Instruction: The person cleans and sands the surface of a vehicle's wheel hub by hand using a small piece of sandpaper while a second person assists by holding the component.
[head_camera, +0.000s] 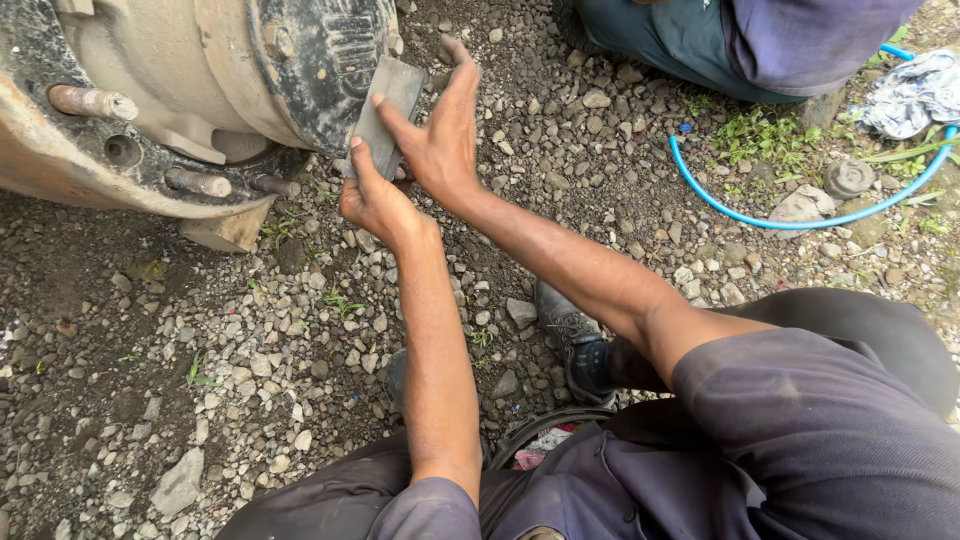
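A flat grey rectangular pad (386, 105) leans against the dark face of a large rusty wheel hub (200, 70) at the top left. My left hand (375, 200) grips the pad's lower end from below. My right hand (440, 125) presses its open palm and spread fingers against the pad's right side. Rusty studs (92, 101) stick out of the hub's flange. A wooden block (228, 230) sits under the hub on the gravel.
Gravel ground with small weeds lies all around. A blue hose (800, 222) curves at the right near a crumpled cloth (915, 92). Another person's legs (740, 40) are at the top right. My dark shoe (575, 345) rests on the stones.
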